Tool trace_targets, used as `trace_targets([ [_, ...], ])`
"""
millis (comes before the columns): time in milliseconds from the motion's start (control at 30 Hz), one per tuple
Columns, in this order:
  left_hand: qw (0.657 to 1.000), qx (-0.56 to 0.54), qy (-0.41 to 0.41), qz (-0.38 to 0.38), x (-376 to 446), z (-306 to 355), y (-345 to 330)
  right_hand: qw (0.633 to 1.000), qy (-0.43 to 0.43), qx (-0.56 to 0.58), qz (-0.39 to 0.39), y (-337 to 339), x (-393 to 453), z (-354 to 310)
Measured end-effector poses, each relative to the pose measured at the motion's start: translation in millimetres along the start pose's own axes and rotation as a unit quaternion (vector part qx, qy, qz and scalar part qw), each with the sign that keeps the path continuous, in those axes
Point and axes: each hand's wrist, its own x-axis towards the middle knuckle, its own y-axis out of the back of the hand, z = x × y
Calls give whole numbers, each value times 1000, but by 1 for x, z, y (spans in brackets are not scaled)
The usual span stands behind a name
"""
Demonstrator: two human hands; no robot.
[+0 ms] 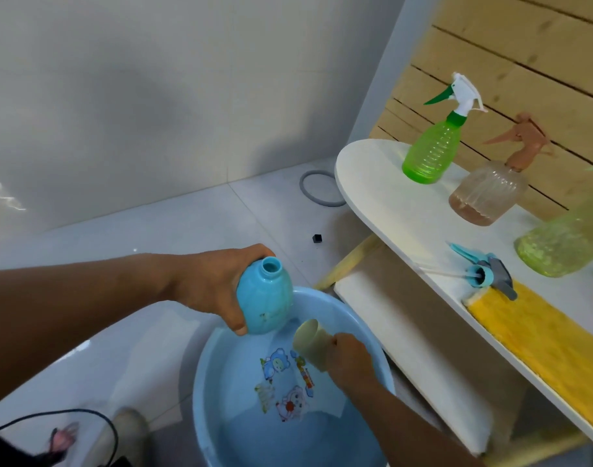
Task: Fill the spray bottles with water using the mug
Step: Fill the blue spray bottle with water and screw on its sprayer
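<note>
Left hand [207, 284] wraps around a blue bottle [263, 298], centre of frame, thumb on the lower near side. Bottle has no cap, its open neck points up and slightly right, body tilted. It hangs above the far rim of a blue basin [200, 382] at lower centre.

Right hand [347, 360] grips a pale mug [310, 342], just below and right of the bottle. Mug lies tilted, mouth facing upper left toward the bottle's base; not touching it as far as I can tell. Mug and hand sit over the basin, which holds water and has cartoon prints on its bottom.

Right side of frame: white worktop [372, 190]. On it a green spray bottle [430, 153] stands upright at upper right, a clear bottle with tan sprayer [490, 193] just right of it, some liquid at its bottom. A blurred yellow-green bottle [564, 244] at the right edge. A loose blue spray head [484, 271] lies on the worktop, touching a yellow cloth [541, 338].

Grey ring [318, 188] on the floor, upper centre. Small black cube [317, 238] on the floor below it.
</note>
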Motion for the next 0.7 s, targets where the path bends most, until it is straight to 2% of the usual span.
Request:
trace_targets([
  [100, 1000, -1, -4, -1, 0, -3, -4, 999, 21, -26, -8, -16, 6, 3],
  [233, 1000, -2, -10, -5, 1, -5, -8, 983, 78, -164, -36, -30, 16, 5],
  [333, 1000, -2, -8, -4, 2, -10, -9, 972, 104, -204, -57, -47, 16, 4],
  [533, 1000, 9, -6, -6, 5, -16, -5, 981, 107, -133, -95, -76, 9, -14],
  [700, 1000, 11, -15, 1, 4, -20, -1, 995, 76, 24, -62, -80, 7, -30],
])
